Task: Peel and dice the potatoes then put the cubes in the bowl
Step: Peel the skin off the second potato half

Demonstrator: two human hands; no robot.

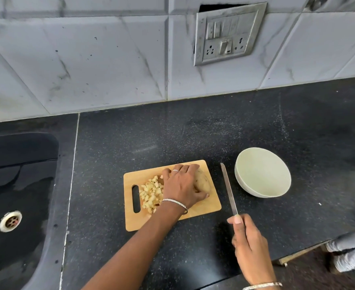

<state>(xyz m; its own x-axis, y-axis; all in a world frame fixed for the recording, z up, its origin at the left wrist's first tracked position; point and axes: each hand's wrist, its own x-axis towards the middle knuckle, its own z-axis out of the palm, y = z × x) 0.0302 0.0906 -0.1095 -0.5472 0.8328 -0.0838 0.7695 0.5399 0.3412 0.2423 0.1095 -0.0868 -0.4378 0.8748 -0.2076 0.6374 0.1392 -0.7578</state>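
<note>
An unpeeled brown potato [203, 182] lies on the right half of a wooden cutting board [201, 208], and the person's left hand [183, 185] is clamped over it, fingers curled across its far end and the thumb tucked against its near end. Just left of that hand, a heap of pale potato cubes [151, 192] sits on the board beside its handle slot. The right hand [248, 245] is closed round the handle of a knife [227, 189], thumb laid along the top; the thin blade points away towards the wall, in the gap between the board and a white bowl [262, 172] that stands upright on the counter [193, 132]. The counter is black speckled stone. A dark sink [15, 185] with a round metal drain [10, 221] lies to the left, and a grimy switch panel [227, 34] hangs on the marbled white tiles [88, 59] behind. Each wrist wears a thin silver bangle.
</note>
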